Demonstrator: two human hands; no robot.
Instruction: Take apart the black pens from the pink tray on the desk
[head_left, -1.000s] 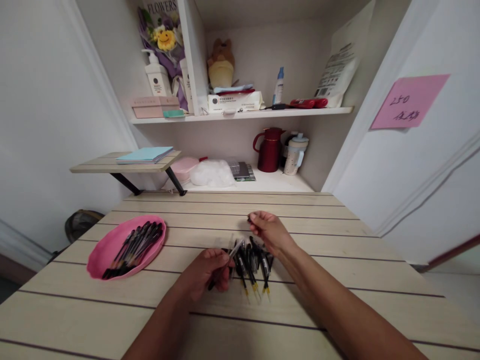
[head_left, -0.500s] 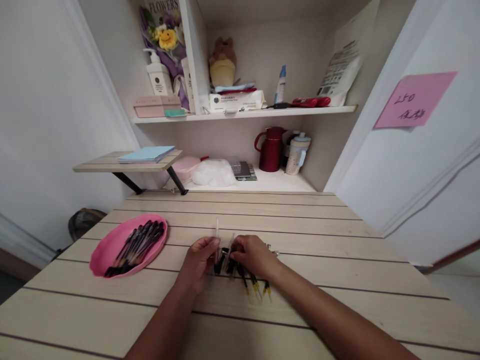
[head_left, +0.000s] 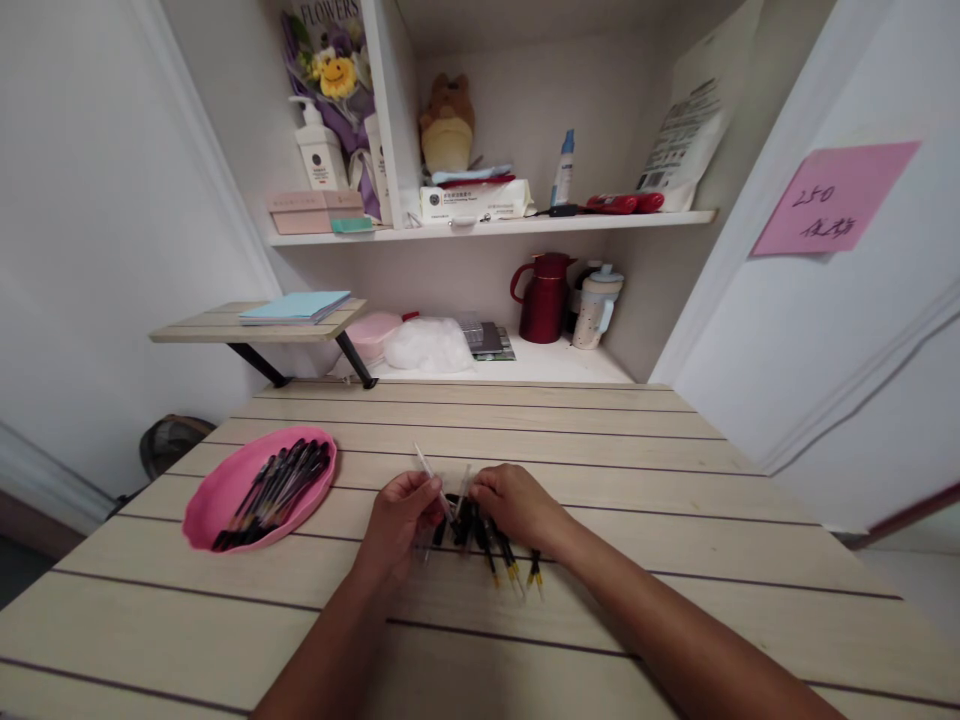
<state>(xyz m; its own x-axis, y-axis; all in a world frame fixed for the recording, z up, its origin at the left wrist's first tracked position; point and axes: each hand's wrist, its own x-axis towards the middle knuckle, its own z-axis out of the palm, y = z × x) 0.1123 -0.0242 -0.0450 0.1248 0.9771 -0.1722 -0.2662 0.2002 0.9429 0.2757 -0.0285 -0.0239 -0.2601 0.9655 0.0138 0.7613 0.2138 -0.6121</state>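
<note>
A small heap of pen parts (head_left: 496, 545), black with yellow tips, lies in the middle of the slatted wooden table (head_left: 600, 620). My left hand (head_left: 401, 515) is closed round a clear pen barrel (head_left: 429, 468) that sticks up and away from me. My right hand (head_left: 516, 505) rests on the heap with its fingers curled over the parts; what they grip is hidden. At the left stands a pink oval tray (head_left: 217, 495) holding several black pens (head_left: 279, 480).
A low wooden riser (head_left: 202, 335) with a blue notebook stands at the back left. Behind the table, shelves hold a red jug (head_left: 542, 297), a cup, a plastic bag, bottles and boxes. A pink note (head_left: 832, 200) hangs on the right wall.
My right hand has dropped from above the heap onto it. My left hand has moved forward and raised the clear barrel, now tilted leftward.
</note>
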